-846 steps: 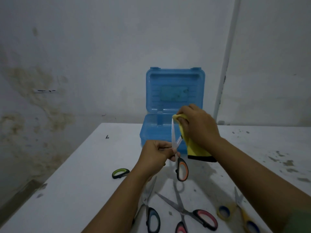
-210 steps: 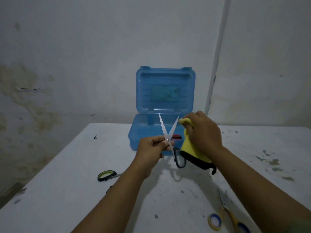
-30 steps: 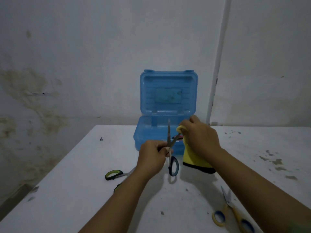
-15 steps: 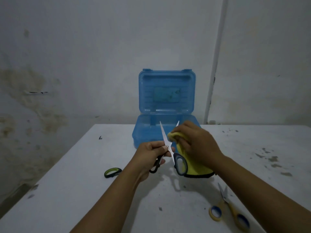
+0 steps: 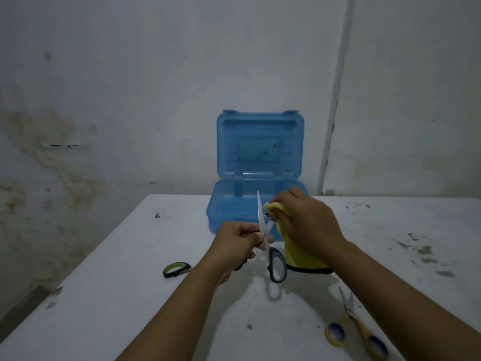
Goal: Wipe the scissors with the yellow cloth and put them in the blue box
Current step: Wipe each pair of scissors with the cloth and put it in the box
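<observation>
My left hand (image 5: 238, 239) grips a pair of grey-handled scissors (image 5: 276, 264) near the pivot, blades spread and pointing up. One blade stands free in front of the blue box (image 5: 229, 212); the other runs into the yellow cloth (image 5: 299, 259). My right hand (image 5: 309, 222) holds that cloth bunched around the right blade, and the cloth's black-edged hem hangs down to the table. The box sits at the table's far edge with its lid upright. What lies inside the box is hidden.
A white table (image 5: 130, 295) with dirt specks on the right. Green-handled scissors (image 5: 177, 269) lie left of my left arm, partly hidden. Yellow-and-blue scissors (image 5: 356, 332) lie at the near right. A stained wall and a vertical pipe (image 5: 335, 100) stand behind.
Over the last second the scissors' blades opened wide, then narrowed a little. My right hand moved the cloth up along the right blade. The left hand stayed in place.
</observation>
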